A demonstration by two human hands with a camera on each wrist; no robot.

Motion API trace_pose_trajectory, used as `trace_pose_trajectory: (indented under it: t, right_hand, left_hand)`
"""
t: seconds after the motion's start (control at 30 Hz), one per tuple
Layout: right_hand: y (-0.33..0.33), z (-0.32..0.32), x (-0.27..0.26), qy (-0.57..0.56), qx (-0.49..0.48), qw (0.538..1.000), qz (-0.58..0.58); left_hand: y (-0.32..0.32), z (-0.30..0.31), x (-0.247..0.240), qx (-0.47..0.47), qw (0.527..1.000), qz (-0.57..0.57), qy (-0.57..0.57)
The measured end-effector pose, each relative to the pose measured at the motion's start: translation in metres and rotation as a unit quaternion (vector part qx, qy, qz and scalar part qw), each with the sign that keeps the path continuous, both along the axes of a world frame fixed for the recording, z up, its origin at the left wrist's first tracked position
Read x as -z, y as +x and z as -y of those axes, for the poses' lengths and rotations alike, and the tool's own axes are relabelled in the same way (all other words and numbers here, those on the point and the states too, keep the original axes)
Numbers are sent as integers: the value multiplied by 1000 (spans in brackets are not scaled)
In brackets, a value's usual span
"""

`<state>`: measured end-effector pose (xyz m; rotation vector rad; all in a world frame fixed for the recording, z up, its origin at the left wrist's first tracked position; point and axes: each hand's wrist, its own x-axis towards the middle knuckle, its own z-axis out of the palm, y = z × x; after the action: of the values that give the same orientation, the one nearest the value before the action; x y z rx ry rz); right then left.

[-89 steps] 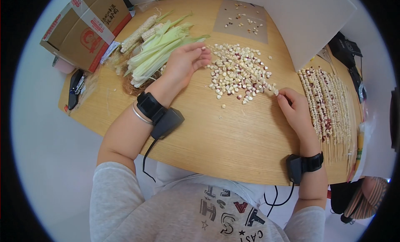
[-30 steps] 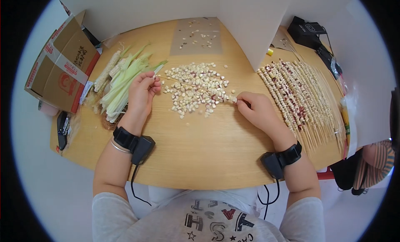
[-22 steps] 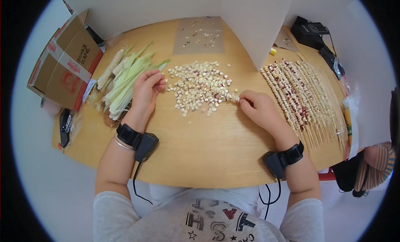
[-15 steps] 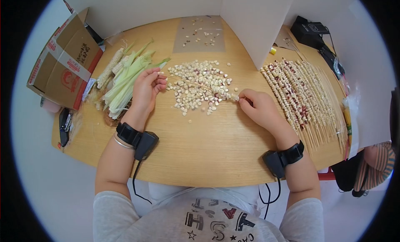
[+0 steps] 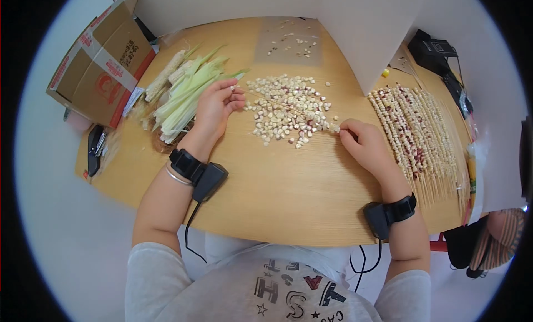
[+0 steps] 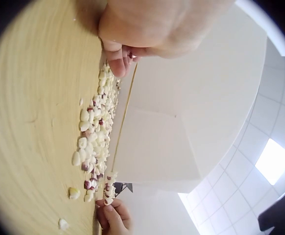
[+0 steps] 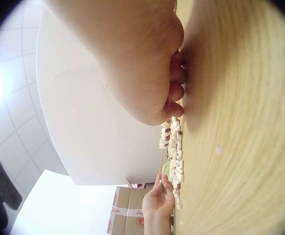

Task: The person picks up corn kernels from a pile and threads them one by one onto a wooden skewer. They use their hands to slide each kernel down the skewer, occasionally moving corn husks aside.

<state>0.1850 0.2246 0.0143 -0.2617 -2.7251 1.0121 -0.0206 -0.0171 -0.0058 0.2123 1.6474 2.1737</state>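
Over a pile of loose white and dark red corn kernels (image 5: 286,100), a thin wooden skewer (image 5: 272,100) slants between the two hands. My right hand (image 5: 366,147) grips its near end, with the fingers curled in. Several threaded kernels (image 6: 110,188) sit on the skewer right beside those fingers. At the skewer's far tip, my left hand (image 5: 219,107) pinches a single corn kernel (image 5: 234,87) between thumb and finger. Its other fingers are loosely bent. In the left wrist view, a bare length of skewer runs from the threaded kernels up to the left fingertips.
Green corn husks (image 5: 186,100) and stripped cobs (image 5: 165,75) lie left, by a cardboard box (image 5: 105,61) and a black stapler (image 5: 95,150). Finished kernel skewers (image 5: 413,130) lie in a row at right. A white partition (image 5: 369,39) stands behind; a sheet with scattered kernels (image 5: 288,42) is at the back.
The head view has swung, shifting the whole scene across the frame. Three seconds ago the left fingers were spread wider by the skewer's tip. The right hand has kept its hold on the skewer.
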Motion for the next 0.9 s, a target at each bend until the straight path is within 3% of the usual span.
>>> trace_pose_trajectory:
  t: [0.43,0.67,0.9]
  right_hand:
    - [-1,1,0,7,2,1000,-8]
    - [-1,1,2,4,9,1000,-11]
    - [-4,-4,3,36,3,999,-9]
  left_hand:
    - [1,-3,2,-1,1000,-10,9]
    - [-4,0,9,44,998,-24,23]
    - [-7,0,10,21,999,-29,8]
